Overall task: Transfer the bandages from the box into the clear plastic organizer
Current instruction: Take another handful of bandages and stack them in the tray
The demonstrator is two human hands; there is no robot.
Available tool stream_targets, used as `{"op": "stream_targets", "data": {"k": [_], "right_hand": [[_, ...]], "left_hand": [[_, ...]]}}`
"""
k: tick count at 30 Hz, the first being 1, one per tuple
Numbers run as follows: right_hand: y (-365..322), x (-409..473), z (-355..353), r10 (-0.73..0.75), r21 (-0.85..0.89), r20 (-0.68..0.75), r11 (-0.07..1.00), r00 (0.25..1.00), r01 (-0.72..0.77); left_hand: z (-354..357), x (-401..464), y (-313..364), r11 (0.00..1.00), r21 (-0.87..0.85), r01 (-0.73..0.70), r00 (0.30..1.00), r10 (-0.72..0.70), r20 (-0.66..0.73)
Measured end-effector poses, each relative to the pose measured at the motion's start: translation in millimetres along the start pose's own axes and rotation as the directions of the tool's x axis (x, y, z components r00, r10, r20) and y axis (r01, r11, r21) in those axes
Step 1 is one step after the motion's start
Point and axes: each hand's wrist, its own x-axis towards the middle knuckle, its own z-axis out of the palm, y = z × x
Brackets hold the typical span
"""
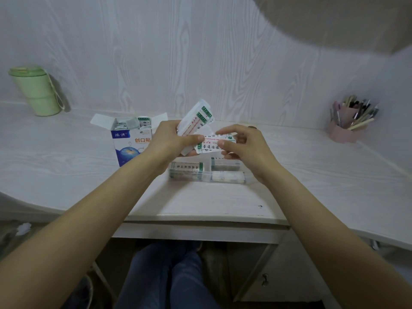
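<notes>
Fingers of both hands pinch wrapped bandages: left hand (171, 139) a stack (196, 121), right hand (243, 146) one (211, 142).

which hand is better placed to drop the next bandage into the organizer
Right, probably: the right hand pinches a single bandage above the organizer, while the left hand holds the stack.

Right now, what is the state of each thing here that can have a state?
box: upright, flaps open, bandages still inside.
clear plastic organizer: lidless, partly filled with bandages.
stack of bandages: gripped by left hand.
single bandage: pinched by right hand.
green cup: lid on.
pen holder: full.
</notes>
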Motion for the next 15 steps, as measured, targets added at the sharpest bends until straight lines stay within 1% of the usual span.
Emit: {"op": "stream_targets", "data": {"k": [5,8,11,15], "right_hand": [[-1,6,-13,0.052,-0.06,0.044,0.997,0.998,-0.049],[3,11,-19,0.085,-0.06,0.044,0.995,0.995,-0.082],[10,19,-26,0.073,-0.084,-0.007,0.994,0.997,-0.073],[26,34,-35,0.119,-0.235,-0.059,0.963,0.991,-0.129]], "left_hand": [[5,7,1,1.0,0.004,0.014,1.0,-0.014,0.015],[6,11,0,0.999,-0.04,0.01,1.0,-0.009,0.014],[5,15,-3,0.996,-0.085,-0.001,1.0,0.0,-0.003],[3,23,-7,0.996,-0.09,-0.004,1.0,0.002,-0.02]]}}
